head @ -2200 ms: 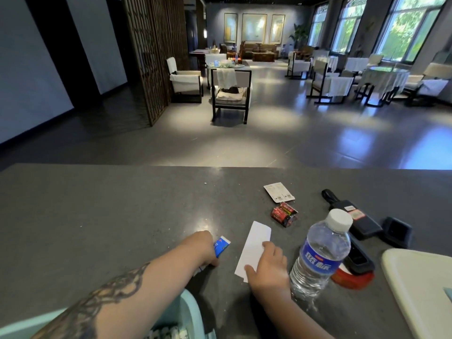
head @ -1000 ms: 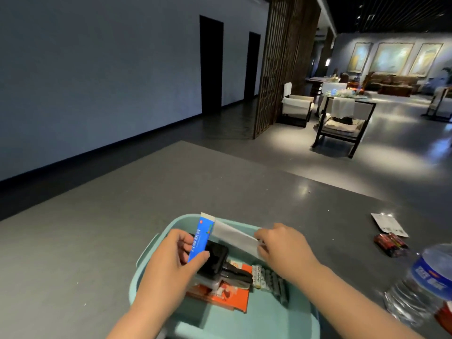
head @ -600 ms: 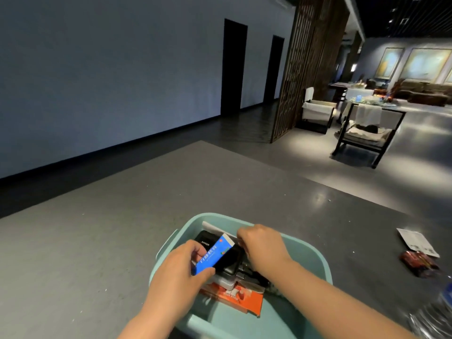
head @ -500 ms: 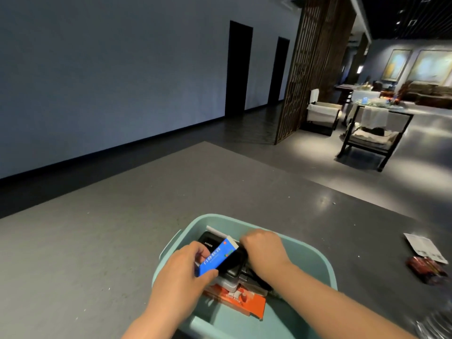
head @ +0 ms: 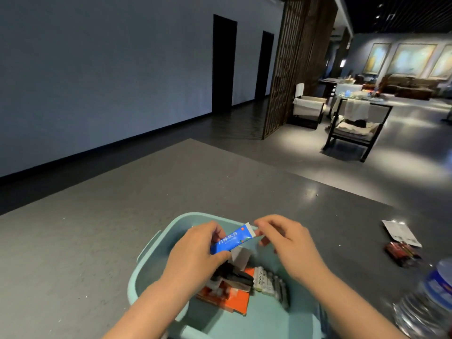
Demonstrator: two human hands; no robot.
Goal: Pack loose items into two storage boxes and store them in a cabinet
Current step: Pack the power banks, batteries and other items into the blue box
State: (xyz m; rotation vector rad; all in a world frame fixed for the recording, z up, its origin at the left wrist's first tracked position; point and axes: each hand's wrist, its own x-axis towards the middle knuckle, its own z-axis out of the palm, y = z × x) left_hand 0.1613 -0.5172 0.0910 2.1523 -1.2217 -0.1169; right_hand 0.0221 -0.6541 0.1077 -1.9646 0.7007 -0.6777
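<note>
A light teal storage box [head: 151, 263] stands on the grey counter in front of me. Inside lie an orange packet [head: 238, 302], a black device [head: 232, 275], a row of small vials [head: 269, 285] and a white paper [head: 241, 256]. My left hand [head: 195, 253] grips a small blue and white carton [head: 232, 239] above the box. My right hand [head: 288, 241] pinches the carton's white end with thumb and forefinger.
On the counter to the right lie a white card [head: 401, 232] and a red battery pack [head: 402, 250]. A water bottle [head: 430, 299] stands at the right edge. Chairs [head: 354, 128] and a wooden screen [head: 291, 64] are beyond the counter.
My right hand has let go of the white paper in the box and come up to the blue carton's end. My left hand has lifted the carton slightly.
</note>
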